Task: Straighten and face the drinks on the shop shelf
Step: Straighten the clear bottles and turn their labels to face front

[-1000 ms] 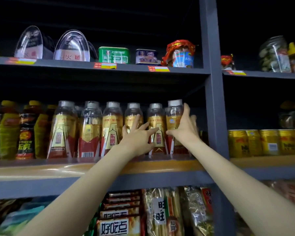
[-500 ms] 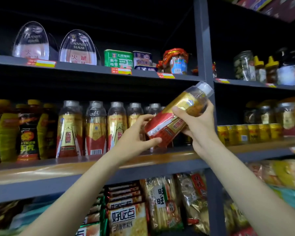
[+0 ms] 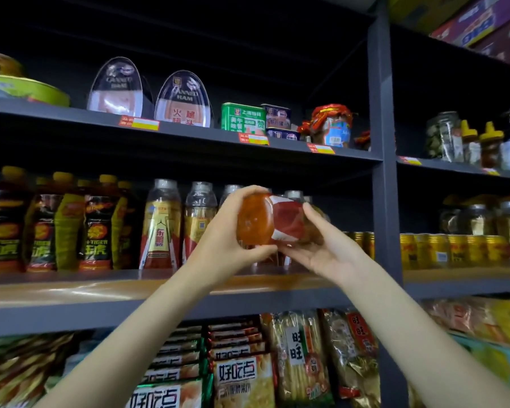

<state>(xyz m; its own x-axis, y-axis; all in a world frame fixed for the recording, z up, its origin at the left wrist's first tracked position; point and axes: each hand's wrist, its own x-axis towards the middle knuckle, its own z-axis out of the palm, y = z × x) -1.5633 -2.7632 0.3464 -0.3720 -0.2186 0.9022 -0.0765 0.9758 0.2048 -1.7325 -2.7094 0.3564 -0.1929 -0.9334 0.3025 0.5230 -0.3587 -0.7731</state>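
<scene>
I hold one drink bottle in front of the middle shelf, tipped so its orange bottom faces me and its red and white label shows at the right. My left hand grips the bottom end. My right hand cups the bottle's body from below and the right. Behind it, a row of like bottles with grey caps and gold and red labels stands upright on the wooden shelf board. The bottle's cap is hidden.
Yellow-capped tiger drink bottles fill the shelf's left part. A dark upright post bounds the bay on the right, with gold cans beyond it. Tinned ham stands on the shelf above; snack packs fill the one below.
The rightmost bottle was lifted off the shelf by my right hand, then tipped over until its bottom faces me. My left hand moved from the row onto this bottle.
</scene>
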